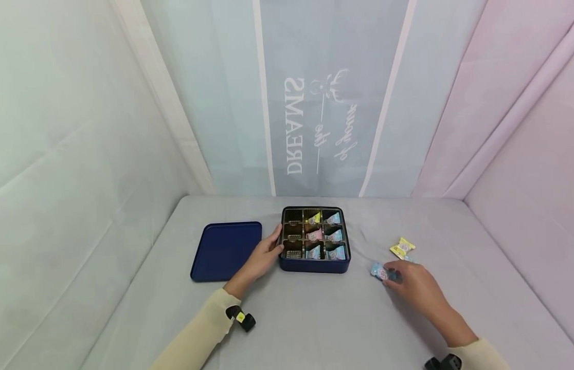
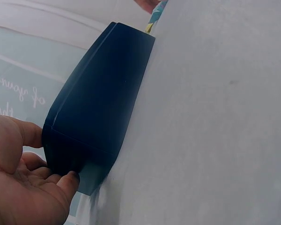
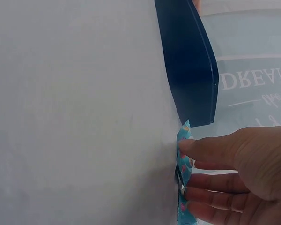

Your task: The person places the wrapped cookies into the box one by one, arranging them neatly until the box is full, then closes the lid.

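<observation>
A dark blue square tin (image 1: 315,266) stands on the table with a divided gold insert. Wrapped candies sit in its middle and right columns: blue ones, a yellow candy (image 1: 314,218) and a pink candy (image 1: 314,235). My left hand (image 1: 261,257) holds the tin's left side, thumb near the rim and fingers curled against the wall in the left wrist view. Right of the tin, my right hand (image 1: 418,288) pinches a blue-wrapped candy (image 3: 183,159) close over the cloth. Another blue wrapper (image 3: 185,213) shows under its lower fingers.
The blue lid (image 1: 228,252) lies flat left of the tin. Beyond the right hand rests a loose yellow candy (image 1: 401,248), with a bit of blue wrapper (image 1: 409,259) beside it. Grey cloth (image 1: 324,318) covers the table, and printed fabric (image 1: 324,51) hangs behind.
</observation>
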A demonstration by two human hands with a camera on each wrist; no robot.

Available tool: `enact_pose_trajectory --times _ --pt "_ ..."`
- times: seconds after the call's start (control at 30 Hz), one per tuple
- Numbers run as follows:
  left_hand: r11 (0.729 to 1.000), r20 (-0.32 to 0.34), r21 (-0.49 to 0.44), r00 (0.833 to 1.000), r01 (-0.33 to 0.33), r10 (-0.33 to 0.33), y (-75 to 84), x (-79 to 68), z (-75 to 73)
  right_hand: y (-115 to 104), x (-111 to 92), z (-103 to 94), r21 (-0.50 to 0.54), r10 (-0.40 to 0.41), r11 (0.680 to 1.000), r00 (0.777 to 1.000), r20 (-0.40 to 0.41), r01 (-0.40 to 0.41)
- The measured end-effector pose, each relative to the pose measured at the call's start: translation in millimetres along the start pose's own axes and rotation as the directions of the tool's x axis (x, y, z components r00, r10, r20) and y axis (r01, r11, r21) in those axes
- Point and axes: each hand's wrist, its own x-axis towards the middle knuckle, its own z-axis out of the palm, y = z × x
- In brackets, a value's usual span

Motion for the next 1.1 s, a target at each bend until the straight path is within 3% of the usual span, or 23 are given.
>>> enact_pose_trajectory --times 0.63,1.1 --pt "1.000 -0.023 -0.001 1.000 0.010 -0.010 2.9 -3.6 1.6 -1.7 -5.3 -0.4 -0.067 -0.044 0.997 0.999 0.008 0.044" --pt "1.000 -0.026 0.010 1.000 -0.001 0.001 5.0 -2.6 0.1 -2.6 -5.0 -3.0 -0.039 -0.029 0.999 0.999 0.026 0.030"
